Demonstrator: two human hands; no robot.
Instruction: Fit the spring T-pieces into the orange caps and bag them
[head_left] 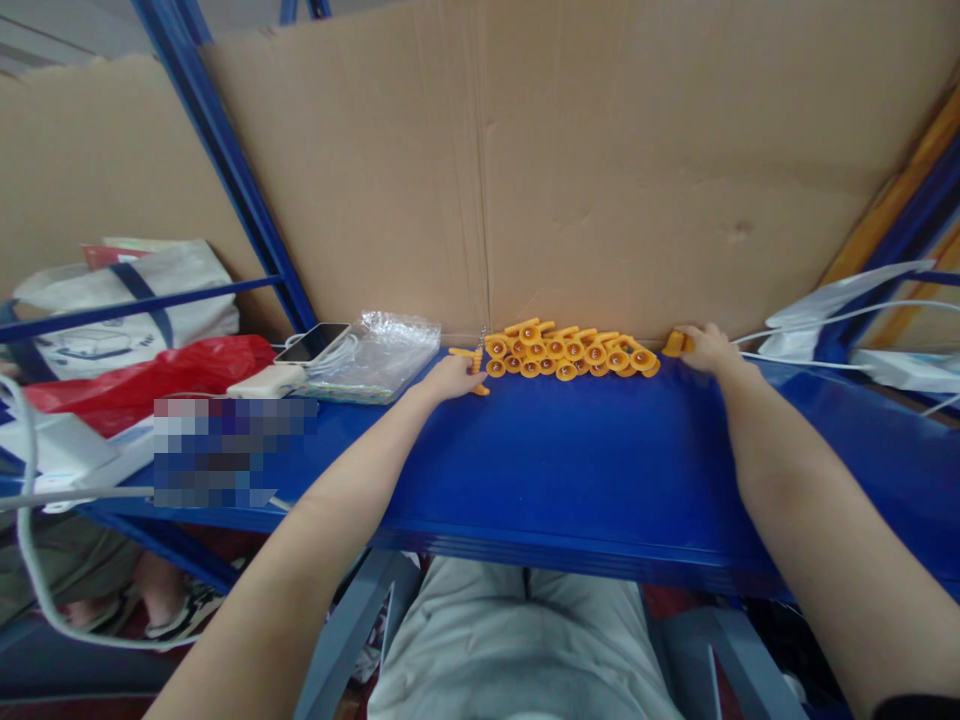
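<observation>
Orange plastic pieces (571, 353) lay in a tight row at the far edge of the blue shelf (570, 460), pressed up against the cardboard sheet (600, 170) that stood behind them. The row's long axis ran left to right across my view, and my two hands bracketed it, one at each end, well apart from each other. My left hand (452, 378) rested at the left end, fingers curled around a loose orange piece (472, 368) that touched the first pieces of the row; whether the grip was firm I could not tell. My right hand (706, 347) sat at the right end, its fingertips closed on a single orange piece (674, 343) just beside the last one in the row. Both arms stretched far forward, and the row lay straight ahead between them, about equally near to either hand. To the left of my left hand, a clear plastic bag (382, 355) lay on the shelf, with a phone (313, 342) and a white charger (266, 381) just beyond it, then a red bag (150, 372). White cables (825, 320) trailed off to the right of my right hand, near but not touching the pieces.
</observation>
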